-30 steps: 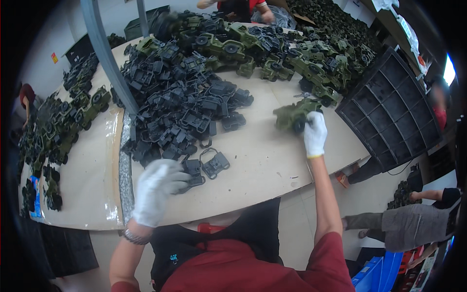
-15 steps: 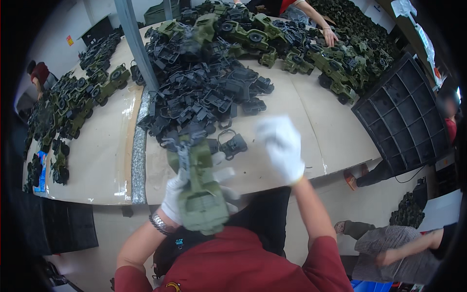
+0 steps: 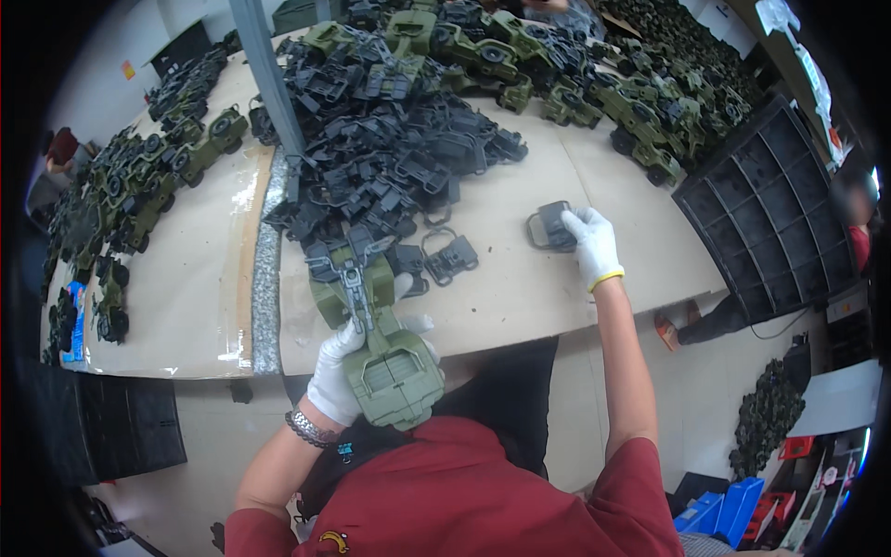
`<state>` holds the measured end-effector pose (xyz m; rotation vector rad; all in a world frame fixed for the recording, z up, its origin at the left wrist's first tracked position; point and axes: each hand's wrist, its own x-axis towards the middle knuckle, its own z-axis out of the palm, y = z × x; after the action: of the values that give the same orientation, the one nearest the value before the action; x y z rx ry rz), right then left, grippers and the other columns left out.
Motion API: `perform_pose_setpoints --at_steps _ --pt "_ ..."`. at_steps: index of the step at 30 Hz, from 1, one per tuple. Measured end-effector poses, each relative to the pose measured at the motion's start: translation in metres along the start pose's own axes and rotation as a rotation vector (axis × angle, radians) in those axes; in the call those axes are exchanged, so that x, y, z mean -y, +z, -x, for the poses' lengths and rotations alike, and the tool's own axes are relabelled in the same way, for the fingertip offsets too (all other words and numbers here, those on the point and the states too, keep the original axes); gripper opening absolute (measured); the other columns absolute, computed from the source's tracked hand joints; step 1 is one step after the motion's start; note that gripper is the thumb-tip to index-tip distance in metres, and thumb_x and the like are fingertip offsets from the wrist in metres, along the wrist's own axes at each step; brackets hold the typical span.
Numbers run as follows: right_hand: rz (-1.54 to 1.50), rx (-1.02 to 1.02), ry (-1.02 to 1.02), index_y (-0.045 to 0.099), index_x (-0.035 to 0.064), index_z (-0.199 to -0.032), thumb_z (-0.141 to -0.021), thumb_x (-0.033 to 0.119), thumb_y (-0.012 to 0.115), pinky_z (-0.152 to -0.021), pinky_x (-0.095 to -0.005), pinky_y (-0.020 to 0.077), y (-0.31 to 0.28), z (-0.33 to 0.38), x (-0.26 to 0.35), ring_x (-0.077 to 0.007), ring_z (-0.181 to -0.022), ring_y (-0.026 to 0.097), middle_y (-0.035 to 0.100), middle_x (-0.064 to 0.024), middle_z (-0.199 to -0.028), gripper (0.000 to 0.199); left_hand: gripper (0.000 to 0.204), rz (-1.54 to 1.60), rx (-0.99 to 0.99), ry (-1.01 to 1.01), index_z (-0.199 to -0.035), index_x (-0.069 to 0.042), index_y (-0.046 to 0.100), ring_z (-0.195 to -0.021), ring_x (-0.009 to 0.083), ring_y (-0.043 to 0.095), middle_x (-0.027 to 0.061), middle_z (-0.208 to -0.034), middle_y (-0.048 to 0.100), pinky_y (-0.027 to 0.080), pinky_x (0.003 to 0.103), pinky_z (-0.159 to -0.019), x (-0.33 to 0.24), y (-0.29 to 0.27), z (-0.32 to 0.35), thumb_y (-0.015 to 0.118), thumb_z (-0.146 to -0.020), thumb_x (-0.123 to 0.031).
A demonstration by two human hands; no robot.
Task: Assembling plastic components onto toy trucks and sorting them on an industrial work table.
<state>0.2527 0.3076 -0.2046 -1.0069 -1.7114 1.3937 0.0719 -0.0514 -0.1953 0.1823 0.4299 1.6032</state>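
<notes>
My left hand, in a white glove, grips an olive-green toy vehicle body near the table's front edge. A grey part runs along the middle of its green shell. Further right, my gloved right hand pinches a small dark grey plastic part with a loop on its left side. Whether that part touches the tabletop I cannot tell. Just beyond the vehicle body lies another dark part with a loop frame. A large heap of dark grey plastic parts spreads behind it.
Green toy vehicles are piled at the back right, with more vehicles on the left. A grey metal post rises from the table. A black gridded crate stands at the right edge.
My right hand has moved right and now pinches a dark grey part. The left hand still holds the vehicle body. The co-worker's arm at the back has mostly left the view.
</notes>
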Motion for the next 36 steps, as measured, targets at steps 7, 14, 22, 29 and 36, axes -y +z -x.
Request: perform_pose_setpoints --at_steps 7,14,22,29,36 --pt "0.994 -0.115 -0.493 0.063 0.0111 -0.128 -0.081 0.031 0.078 -0.098 -0.0434 0.0474 -0.016 0.032 0.013 -0.0338 -0.117 0.057 0.062 -0.0162 -0.128 0.054 0.053 -0.06 -0.145 0.093 -0.131 -0.005 0.055 -0.115 0.0328 0.063 0.0194 -0.13 0.062 0.05 0.048 -0.102 0.004 0.019 -0.017 0.067 -0.093 -0.039" --pt "0.904 0.172 -0.528 0.062 0.012 -0.132 -0.077 0.024 0.079 -0.1 -0.0437 0.0468 0.016 0.039 0.012 -0.0351 -0.115 0.057 0.059 -0.0156 -0.125 0.059 0.033 -0.318 -0.362 0.478 -0.125 -0.006 0.059 -0.102 0.0163 0.066 0.0033 -0.113 0.066 0.054 0.034 -0.092 0.016 0.033 -0.033 0.068 -0.096 -0.018" --pt "0.202 0.426 -0.771 0.061 0.0029 -0.131 -0.083 0.045 0.074 -0.099 -0.0434 0.0475 0.082 0.154 0.065 -0.0373 -0.116 0.058 0.059 -0.019 -0.13 0.066 0.033 -0.575 -0.476 0.604 -0.121 -0.004 0.063 -0.098 0.0112 0.062 0.0019 -0.109 0.067 0.05 0.029 -0.088 0.024 0.037 -0.024 0.075 -0.091 -0.012" --pt "0.275 0.425 -0.838 0.059 0.0015 -0.133 -0.086 0.042 0.072 -0.097 -0.0434 0.0467 0.088 0.166 0.058 -0.0367 -0.114 0.057 0.059 -0.0199 -0.134 0.063 0.033 -0.794 -0.46 0.582 -0.119 -0.003 0.064 -0.096 0.0124 0.064 0.0041 -0.111 0.069 0.052 0.03 -0.085 0.027 0.034 -0.014 0.076 -0.091 -0.015" --pt "0.174 0.267 -0.888 0.061 -0.0004 -0.13 -0.084 0.043 0.073 -0.092 -0.0414 0.0487 0.094 0.174 0.058 -0.0345 -0.106 0.06 0.063 -0.0193 -0.131 0.064 0.039 -0.874 -0.439 0.683 -0.121 -0.004 0.063 -0.099 0.014 0.065 0.0048 -0.113 0.068 0.053 0.03 -0.085 0.034 0.031 -0.012 0.08 -0.087 -0.014"
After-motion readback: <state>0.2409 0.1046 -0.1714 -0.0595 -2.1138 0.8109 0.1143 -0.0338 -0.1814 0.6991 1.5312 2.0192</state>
